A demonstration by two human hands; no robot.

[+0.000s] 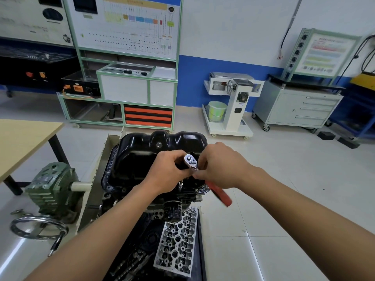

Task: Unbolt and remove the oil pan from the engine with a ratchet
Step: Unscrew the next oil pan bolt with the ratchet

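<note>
No writing can be read: the print on the wiring-diagram training board (129, 23), on the smaller display panel (322, 51) and the pale lettering round the oil filter (172, 211) is too blurred.

The black oil pan (142, 155) sits on top of the upturned engine (125, 197), its flange against the block. The ratchet (190, 161) stands over the pan's near edge. Its chrome head faces up, and a thin extension bar (181, 183) drops from it to the flange. The left hand (168, 171) has its fingers curled round the tool just under the head. The right hand (221, 167) pinches the handle close to the head with bent fingers, and the red grip (220, 193) sticks out below the wrist.

Below the engine a bare aluminium cylinder head (178, 240) lies on a black tray (199, 240). To the left are the stand's green gearbox (52, 189) and its steel handwheel (38, 228). A wooden table (24, 142) stands further left.

The floor (284, 179) is pale glossy tile, and the wall is white above a blue band (223, 78). Along the wall stand a green-framed bench with orange drawers (148, 116), a white wheeled stand (233, 102) with a pale green bucket (217, 110), and a grey drawer cabinet (298, 106) on castors.
</note>
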